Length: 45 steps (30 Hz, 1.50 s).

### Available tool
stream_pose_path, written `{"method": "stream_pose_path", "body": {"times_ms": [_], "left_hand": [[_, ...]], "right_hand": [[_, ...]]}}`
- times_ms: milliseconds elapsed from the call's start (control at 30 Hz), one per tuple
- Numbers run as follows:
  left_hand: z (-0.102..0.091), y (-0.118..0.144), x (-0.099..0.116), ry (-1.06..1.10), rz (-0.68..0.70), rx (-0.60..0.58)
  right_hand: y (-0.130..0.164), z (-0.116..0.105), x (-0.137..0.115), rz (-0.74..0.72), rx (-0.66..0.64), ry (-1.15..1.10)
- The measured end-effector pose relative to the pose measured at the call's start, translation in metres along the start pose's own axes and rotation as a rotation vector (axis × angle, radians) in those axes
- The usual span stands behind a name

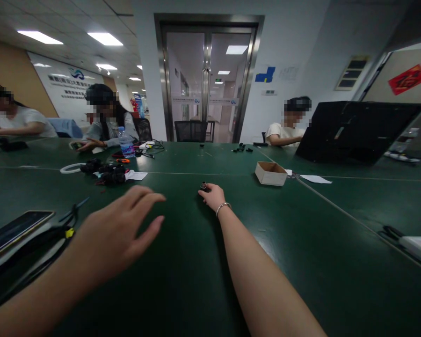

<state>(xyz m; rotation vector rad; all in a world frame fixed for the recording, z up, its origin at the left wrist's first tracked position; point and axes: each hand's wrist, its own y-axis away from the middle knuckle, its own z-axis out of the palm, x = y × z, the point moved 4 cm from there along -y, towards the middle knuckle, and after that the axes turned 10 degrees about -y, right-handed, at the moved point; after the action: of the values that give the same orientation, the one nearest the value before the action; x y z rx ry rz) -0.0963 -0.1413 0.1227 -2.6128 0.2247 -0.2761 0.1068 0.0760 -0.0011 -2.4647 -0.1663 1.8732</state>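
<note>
Stretched forward over the green table (182, 243), my right hand (213, 195) has its fingers closed around a small dark cylindrical part (204, 186) with a shiny metallic top. The part stands upright, and its lower side is hidden by my fingers. My left hand (121, 224) is raised above the table on the left, holding nothing, its thumb and fingers apart. A pile of black parts (107, 172) lies beyond it, with a white ring (72, 168) beside the pile.
At the left edge lie a phone (19, 229) and black cables (72, 213). Farther off are a water bottle (126, 144), a cardboard box (271, 173), small black pieces (242, 148) and a large black monitor (358, 133). Several people sit around the table.
</note>
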Motion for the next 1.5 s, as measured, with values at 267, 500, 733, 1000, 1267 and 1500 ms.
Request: {"method": "stream_pose_path", "body": {"times_ms": [267,500,733,1000,1267,1500], "left_hand": [[0.169,-0.139,0.039,0.381,-0.062,-0.037],[0.227,-0.134,0.008,0.889,-0.403,-0.050],[0.229,-0.138,0.006,0.971,-0.397,-0.023],[0.229,-0.139,0.005,1.045,-0.462,-0.025],[0.228,-0.139,0.004,1.007,-0.491,-0.022],[0.227,-0.138,0.000,0.888,-0.467,-0.025]], "right_hand": [[0.001,-0.002,-0.005,-0.052,-0.013,-0.075],[0.001,-0.001,-0.006,-0.025,-0.024,-0.088],[-0.007,-0.005,0.000,0.040,-0.044,-0.470],[-0.006,-0.014,0.000,0.092,-0.084,-0.719],[-0.005,-0.018,-0.002,0.089,-0.112,-0.772],[-0.003,-0.018,-0.002,0.062,-0.166,-0.784]]}}
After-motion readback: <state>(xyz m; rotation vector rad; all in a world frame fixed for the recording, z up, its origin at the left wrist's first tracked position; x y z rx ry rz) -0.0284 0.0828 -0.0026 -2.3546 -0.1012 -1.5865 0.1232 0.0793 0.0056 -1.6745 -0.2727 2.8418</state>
